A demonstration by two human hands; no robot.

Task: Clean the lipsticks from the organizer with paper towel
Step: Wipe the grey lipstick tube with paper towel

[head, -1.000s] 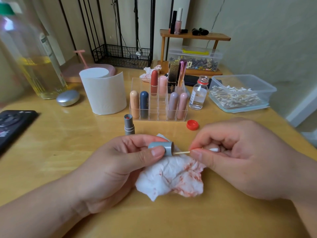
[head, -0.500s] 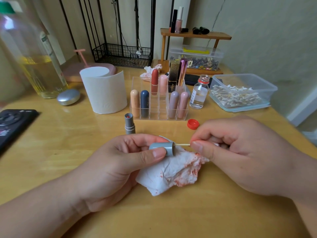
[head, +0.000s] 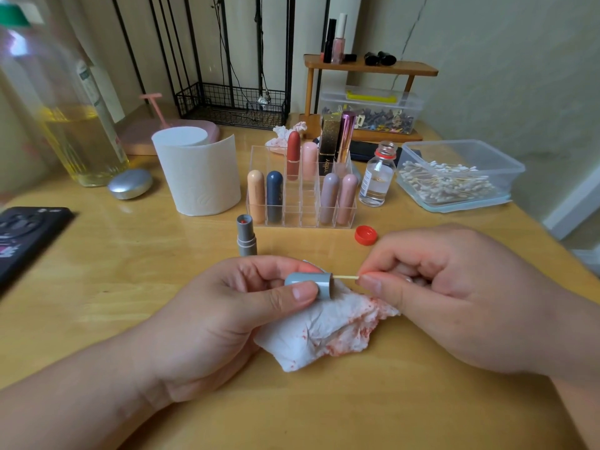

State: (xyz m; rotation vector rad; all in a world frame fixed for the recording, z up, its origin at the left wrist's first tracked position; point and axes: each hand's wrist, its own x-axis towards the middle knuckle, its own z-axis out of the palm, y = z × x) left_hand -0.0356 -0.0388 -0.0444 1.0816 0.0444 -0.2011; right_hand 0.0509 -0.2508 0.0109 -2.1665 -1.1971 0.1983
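Lower centre of frame: we are watching the left hand [head: 220,319] gripping a grey cap [head: 311,282]. The thumb is curling over its near side, the fingers are wrapping round behind, and the open mouth is facing right.

The right hand [head: 454,297] is pinching a thin swab [head: 345,277] between thumb and forefinger, with the other fingers curled in tight. The stick is running level, and its far end is sitting inside the cap's mouth.

A crumpled, red-stained towel [head: 324,336] is lying on the table [head: 97,287] right under the cap and between both hands. Its left edge is tucked beneath the left palm; we cannot tell whether that hand is holding it.

The uncapped grey lipstick [head: 246,237] is standing upright just above the left hand, beside the near left corner of the organizer [head: 302,219]. At mid-frame the organizer is holding more lipsticks upright.

We are also noting a red lid [head: 366,235] at the organizer's near right corner and a roll [head: 198,173] to its left.
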